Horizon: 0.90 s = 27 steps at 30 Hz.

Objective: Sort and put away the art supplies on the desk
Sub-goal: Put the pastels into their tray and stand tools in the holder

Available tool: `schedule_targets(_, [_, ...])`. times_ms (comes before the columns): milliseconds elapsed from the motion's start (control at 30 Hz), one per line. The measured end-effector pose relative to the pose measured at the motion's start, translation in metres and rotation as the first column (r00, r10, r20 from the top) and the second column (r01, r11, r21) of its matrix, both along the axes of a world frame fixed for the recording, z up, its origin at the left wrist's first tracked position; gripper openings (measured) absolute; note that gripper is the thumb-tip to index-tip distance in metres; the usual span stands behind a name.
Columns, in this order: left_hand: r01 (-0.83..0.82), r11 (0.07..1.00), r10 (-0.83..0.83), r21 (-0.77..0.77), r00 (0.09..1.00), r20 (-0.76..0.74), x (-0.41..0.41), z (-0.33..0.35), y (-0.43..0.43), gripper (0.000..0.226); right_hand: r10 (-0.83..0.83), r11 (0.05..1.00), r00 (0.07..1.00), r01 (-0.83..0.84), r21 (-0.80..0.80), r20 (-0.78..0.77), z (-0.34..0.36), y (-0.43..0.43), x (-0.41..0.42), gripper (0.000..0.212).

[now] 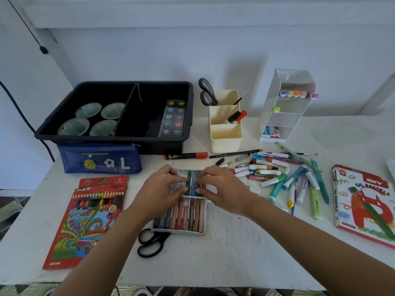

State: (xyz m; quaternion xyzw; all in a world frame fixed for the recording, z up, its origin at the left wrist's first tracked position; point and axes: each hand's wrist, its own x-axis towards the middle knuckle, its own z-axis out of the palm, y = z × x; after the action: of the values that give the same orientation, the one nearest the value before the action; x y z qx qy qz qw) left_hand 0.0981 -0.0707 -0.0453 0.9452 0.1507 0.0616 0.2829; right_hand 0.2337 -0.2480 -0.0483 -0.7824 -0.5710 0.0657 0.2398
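A person stands at the white desk. The pastel tray sits in the middle of the desk, closer to the front edge. The left hand and the right hand meet over the far half of the tray. Each hand pinches the green and blue pastels there between thumb and fingertips, in a small, tight grip, one hand on each side. The near half of the tray holds a row of pink, brown and purple sticks.

Black scissors lie just by the tray's front left corner. A red pack of colour pencils lies near the left edge. A blue pencil case leans on a black bin at the back left. A cream pen holder and a white shelf box stand at the back. A messy pile of markers lies to the right of the hands. The oil pastels box lies by the right edge.
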Motion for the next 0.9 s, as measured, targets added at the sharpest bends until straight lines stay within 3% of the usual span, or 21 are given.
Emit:
schedule_targets(200, [0.011,0.999,-0.01,0.046,1.0,-0.014,0.0,0.001,0.0,0.029,0.024,1.0,0.996,-0.023,-0.013,0.082,-0.003,-0.001,-0.002,0.025])
schedule_targets(367, [0.038,0.998,-0.037,0.057,0.999,-0.017,0.002,0.005,-0.002,0.026,-0.013,0.998,0.999,0.01,0.054,0.044,-0.008,-0.008,-0.004,0.021])
schedule_targets(533, [0.084,0.996,-0.084,-0.004,0.995,0.054,0.018,0.014,-0.021,0.02,-0.216,0.961,0.974,0.224,0.162,-0.063,-0.01,-0.021,0.001,0.007])
schedule_targets(700, [0.176,0.984,-0.173,-0.014,0.979,0.11,0.059,0.015,-0.053,0.005,-0.458,0.863,0.885,0.464,0.202,-0.077,-0.011,-0.052,0.016,0.027])
schedule_targets(767, [0.196,0.98,-0.197,0.02,0.975,0.099,0.077,0.009,-0.065,0.013,-0.532,0.825,0.846,0.524,0.213,-0.02,-0.011,-0.072,0.026,0.02])
schedule_targets(900, [0.278,0.941,-0.266,0.191,0.96,-0.086,0.105,-0.003,-0.082,0.042,-0.593,0.802,0.799,0.577,0.153,0.101,-0.018,-0.117,0.049,0.013])
